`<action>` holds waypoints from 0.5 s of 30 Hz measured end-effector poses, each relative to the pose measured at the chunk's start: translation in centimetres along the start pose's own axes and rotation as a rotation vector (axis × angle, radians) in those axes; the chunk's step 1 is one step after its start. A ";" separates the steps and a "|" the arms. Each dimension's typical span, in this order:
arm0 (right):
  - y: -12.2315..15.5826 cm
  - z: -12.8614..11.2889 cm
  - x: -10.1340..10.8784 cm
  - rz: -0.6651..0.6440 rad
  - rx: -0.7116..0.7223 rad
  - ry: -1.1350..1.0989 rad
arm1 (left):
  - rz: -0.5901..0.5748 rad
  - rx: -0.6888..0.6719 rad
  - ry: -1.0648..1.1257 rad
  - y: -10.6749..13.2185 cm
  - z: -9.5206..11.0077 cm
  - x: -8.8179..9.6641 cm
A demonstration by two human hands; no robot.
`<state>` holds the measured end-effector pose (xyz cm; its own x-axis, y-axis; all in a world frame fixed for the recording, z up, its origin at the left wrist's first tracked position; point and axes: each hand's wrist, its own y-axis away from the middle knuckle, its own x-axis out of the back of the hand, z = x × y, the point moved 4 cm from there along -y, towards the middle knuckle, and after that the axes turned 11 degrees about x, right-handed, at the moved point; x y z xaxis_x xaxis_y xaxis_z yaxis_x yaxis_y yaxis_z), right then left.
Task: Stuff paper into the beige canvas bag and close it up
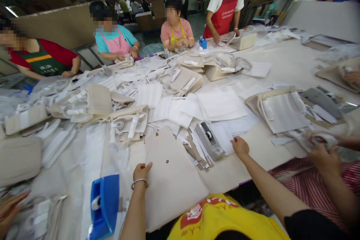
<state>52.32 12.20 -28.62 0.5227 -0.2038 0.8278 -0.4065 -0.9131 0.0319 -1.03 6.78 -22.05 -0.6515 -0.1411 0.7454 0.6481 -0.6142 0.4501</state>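
A flat beige fabric piece with a small dark snap lies in front of me on the table. My left hand, a bracelet on its wrist, grips the left edge of this piece with curled fingers. My right hand reaches forward to the right, fingers closed on the corner of a white paper sheet. A grey tape dispenser sits just left of that hand, beside several cardboard strips.
A blue tape dispenser stands at my near left. Beige bags, white papers and straps cover the long table. A neighbour's hands work at my right, another hand at far left. Several aproned people work across the table.
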 end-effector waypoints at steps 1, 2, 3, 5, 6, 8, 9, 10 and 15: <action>-0.2 0.1 0.3 0.014 0.000 -0.027 | -0.004 0.005 0.046 0.1 -0.1 0.0; -0.4 0.1 0.7 0.030 0.001 -0.051 | -0.010 0.011 0.088 0.2 -0.2 0.0; -0.8 0.1 1.3 0.048 0.005 -0.084 | -0.017 0.019 0.127 0.3 -0.3 0.0; -1.5 0.0 2.9 0.090 0.018 -0.158 | -0.018 0.040 0.185 0.5 -0.5 0.0; -1.8 -0.2 3.8 0.111 0.029 -0.186 | -0.013 0.050 0.195 0.5 -0.5 -0.1; -2.4 -0.8 5.8 0.161 0.014 -0.318 | 0.007 0.058 0.178 0.4 -0.6 -0.1; -2.5 -1.2 6.8 0.187 -0.024 -0.441 | 0.015 0.056 0.153 0.3 -0.6 -0.1; -2.5 -1.8 7.7 0.208 -0.075 -0.597 | 0.021 0.052 0.124 0.2 -0.6 -0.2; -1.5 -6.4 11.4 0.414 -0.086 -1.038 | 0.041 0.033 0.013 0.5 -0.2 0.2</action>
<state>54.08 13.52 -15.61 0.6902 -0.7187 -0.0835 -0.7235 -0.6872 -0.0658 -0.89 6.26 -21.79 -0.6293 -0.1760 0.7569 0.6866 -0.5822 0.4355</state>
